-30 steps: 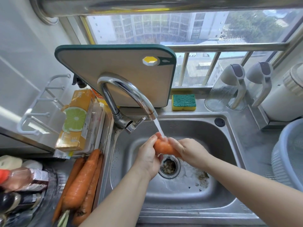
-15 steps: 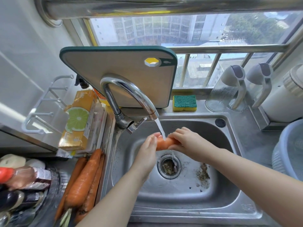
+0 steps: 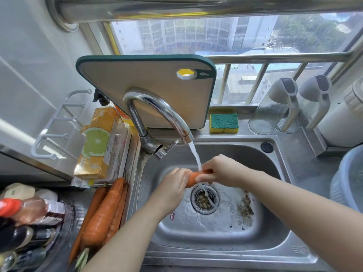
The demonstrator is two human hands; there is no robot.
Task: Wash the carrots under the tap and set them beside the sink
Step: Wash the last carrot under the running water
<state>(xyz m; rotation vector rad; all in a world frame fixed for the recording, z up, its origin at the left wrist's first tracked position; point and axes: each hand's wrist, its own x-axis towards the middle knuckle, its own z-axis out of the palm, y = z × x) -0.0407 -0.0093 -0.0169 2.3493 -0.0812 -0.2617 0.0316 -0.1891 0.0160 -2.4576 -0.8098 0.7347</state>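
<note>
An orange carrot [image 3: 193, 177] is held over the drain of the steel sink [image 3: 225, 238], right under the water running from the chrome tap [image 3: 157, 112]. My left hand [image 3: 172, 185] grips its left end and my right hand [image 3: 224, 169] covers its right part, so only a short middle piece shows. Three more carrots [image 3: 104, 211] lie side by side on the counter just left of the sink, tips pointing away from me.
A cutting board [image 3: 149, 91] leans behind the tap. A sponge [image 3: 224, 123] lies on the ledge. An orange box [image 3: 98, 144] and bottles [image 3: 25, 213] crowd the left; jugs [image 3: 275, 108] and a grey basin [image 3: 347, 177] stand right. Dirt specks lie by the drain [image 3: 204, 199].
Both hands have shifted along the carrot under the stream, rubbing it; the carrot has turned and less of it shows now. The camera view has drifted slightly.
</note>
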